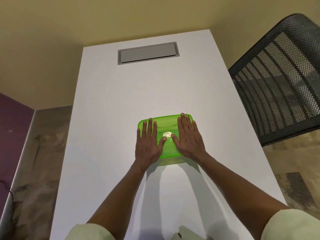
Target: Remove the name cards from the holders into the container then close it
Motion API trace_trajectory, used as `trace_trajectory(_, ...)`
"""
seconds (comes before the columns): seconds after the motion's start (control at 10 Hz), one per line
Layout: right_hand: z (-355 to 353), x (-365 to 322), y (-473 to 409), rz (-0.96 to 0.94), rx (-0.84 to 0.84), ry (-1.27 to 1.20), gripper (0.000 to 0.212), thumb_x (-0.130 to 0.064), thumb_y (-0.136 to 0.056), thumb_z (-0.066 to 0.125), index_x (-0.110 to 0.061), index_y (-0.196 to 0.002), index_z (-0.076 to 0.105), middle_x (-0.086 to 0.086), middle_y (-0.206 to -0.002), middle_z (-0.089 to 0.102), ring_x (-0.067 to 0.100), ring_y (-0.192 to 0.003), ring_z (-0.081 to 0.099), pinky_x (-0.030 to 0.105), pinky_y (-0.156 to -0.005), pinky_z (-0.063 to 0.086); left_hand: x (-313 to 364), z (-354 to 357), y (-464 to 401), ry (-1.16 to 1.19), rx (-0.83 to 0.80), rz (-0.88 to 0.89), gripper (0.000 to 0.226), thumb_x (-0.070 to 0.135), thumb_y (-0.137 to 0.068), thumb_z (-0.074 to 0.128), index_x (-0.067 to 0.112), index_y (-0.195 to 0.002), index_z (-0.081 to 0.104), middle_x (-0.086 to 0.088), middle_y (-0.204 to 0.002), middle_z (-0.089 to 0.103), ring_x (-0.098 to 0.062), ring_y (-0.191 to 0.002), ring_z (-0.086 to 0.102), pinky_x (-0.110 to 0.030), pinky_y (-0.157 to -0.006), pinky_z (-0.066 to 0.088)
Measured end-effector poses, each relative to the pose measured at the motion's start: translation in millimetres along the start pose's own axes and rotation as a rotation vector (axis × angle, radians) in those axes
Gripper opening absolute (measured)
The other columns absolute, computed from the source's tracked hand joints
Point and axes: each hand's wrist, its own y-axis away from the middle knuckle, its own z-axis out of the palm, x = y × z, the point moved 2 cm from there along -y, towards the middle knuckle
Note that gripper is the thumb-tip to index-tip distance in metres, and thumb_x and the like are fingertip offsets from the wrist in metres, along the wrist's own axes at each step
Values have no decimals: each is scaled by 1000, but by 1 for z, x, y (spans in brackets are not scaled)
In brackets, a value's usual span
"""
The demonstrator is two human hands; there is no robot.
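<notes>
**Both hands flat on green lid**

L hand lies palm down on the left half of the lid, fingers straight and slightly spread, tips reaching toward the lid's far-left corner. Little finger hangs just past the lid's left edge. R hand lies flat the same way on the right half, fingers straight and fanned, tips at the far-right edge. Both thumbs angle inward and stop just beside the round pale sticker at lid centre, one on each side. Neither hand curls round anything; both press w/ open palms.

Under the lid sits the container, translucent green, its near wall showing below the wrists. Lid covers it fully; can't tell if the rim is snapped down all round. Contents not visible through the plastic.

Container rests on the white table, roughly mid-width, nearer the person than the far end. Well beyond the container, near the table's far edge, a grey rectangular hatch is set flush in the top. Right of the container, off the table, stands a black mesh chair back. Pale sleeves are pushed up on both forearms at the bottom edge.
</notes>
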Motion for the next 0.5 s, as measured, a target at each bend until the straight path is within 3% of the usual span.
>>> trace_trajectory(0.4, -8, -3, 0, 5, -64, -14, 76, -55, -98, 25, -6, -154, 10, 11, -163, 3, 24, -151, 3, 43, -123, 10, 2, -13, 3, 29, -86, 16, 76, 56, -100, 21, 9, -156, 1, -9, -164, -9, -25, -153, -6, -49, -124, 8)
trace_trajectory(0.5, -11, -5, 1, 1, -32, -31, 76, -56, -98, 25, -6, -154, 9, 11, -163, 2, 23, -151, 3, 41, -124, 9, 2, -21, 5, 89, -36, 24, 75, 53, -100, 22, 7, -156, 1, -8, -164, -8, -24, -153, -5, -47, -124, 7)
